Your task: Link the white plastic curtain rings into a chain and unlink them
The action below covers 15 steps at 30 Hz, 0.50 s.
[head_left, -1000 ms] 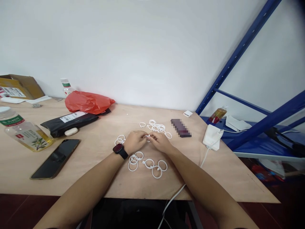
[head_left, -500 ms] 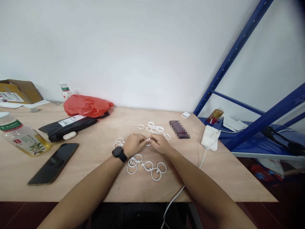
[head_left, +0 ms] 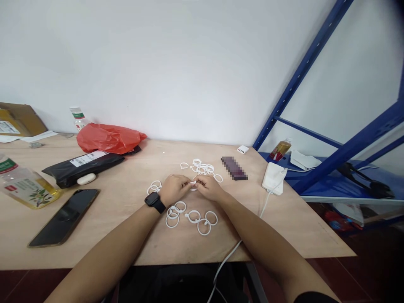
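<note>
With more sleeve [head_left: 315, 297] shown, 1 ring [head_left: 193, 183] is pinched by left hand [head_left: 174, 188] and right hand [head_left: 209, 187] above a table [head_left: 293, 223] near a wall [head_left: 189, 75].

- My left hand [head_left: 173, 190] and right hand [head_left: 208, 187] meet over the middle of the table [head_left: 299, 233], a ring [head_left: 195, 182] between my fingertips.
- The ring pile [head_left: 208, 170] lies just beyond my right hand.
- Two ring clusters [head_left: 205, 221] lie side by side, nearer me than my hands.
- The phone [head_left: 65, 219] lies to my left, with a bottle [head_left: 31, 190] left of its far end.
- Behind the phone is a packet [head_left: 67, 171], a bag [head_left: 110, 139] resting on it.
- A box [head_left: 23, 119] sits back left, near the wall [head_left: 189, 75].
- The cable [head_left: 232, 251] passes under my right forearm [head_left: 261, 235].
- The shelf [head_left: 334, 185] stands past the table's right edge, a drink [head_left: 280, 149] on it.
</note>
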### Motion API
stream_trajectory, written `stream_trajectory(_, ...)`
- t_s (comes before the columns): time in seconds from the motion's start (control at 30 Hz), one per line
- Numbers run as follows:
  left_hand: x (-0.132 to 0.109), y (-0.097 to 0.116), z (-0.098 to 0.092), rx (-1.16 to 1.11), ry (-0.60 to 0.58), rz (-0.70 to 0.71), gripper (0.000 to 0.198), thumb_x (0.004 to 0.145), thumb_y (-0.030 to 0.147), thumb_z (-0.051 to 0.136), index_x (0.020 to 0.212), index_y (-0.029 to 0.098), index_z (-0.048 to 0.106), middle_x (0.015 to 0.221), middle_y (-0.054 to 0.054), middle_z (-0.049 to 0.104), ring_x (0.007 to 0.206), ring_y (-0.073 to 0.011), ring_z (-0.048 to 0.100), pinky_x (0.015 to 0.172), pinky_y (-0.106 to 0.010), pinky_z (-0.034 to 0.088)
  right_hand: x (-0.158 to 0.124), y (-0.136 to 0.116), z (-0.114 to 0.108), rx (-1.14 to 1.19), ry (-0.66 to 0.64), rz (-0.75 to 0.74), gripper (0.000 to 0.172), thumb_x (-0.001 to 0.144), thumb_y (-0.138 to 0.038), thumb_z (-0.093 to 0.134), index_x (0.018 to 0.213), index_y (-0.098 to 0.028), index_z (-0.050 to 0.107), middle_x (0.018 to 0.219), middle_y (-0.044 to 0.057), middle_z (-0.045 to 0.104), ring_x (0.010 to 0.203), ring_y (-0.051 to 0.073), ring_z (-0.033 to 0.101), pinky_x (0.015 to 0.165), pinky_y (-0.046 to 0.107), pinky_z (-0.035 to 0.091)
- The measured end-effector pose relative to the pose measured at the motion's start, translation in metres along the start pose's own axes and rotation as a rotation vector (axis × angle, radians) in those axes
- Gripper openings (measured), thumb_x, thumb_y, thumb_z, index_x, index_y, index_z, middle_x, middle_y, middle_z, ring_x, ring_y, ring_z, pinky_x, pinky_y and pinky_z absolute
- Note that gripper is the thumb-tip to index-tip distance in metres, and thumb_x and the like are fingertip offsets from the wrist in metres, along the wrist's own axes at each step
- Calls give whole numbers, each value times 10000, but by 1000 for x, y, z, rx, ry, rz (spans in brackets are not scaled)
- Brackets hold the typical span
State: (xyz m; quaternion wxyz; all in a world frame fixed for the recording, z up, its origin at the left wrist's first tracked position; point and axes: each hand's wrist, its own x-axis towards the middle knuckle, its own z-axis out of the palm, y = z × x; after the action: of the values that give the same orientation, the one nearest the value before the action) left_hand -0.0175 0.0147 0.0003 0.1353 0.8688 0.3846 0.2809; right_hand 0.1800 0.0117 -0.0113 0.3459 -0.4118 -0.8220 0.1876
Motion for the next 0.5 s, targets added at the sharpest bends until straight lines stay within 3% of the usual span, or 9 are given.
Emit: stream_trajectory(0.5, 0, 5, 0, -9, -39, 128, 319, 965, 378, 494, 802, 174, 678, 785, -33, 703, 757, -158, 623, 753, -275, 409, 2, 3, 4, 103, 20, -26, 192, 743, -114, 428, 673, -182, 593, 626, -10, 591, 610, 133, 545, 619, 236, 392)
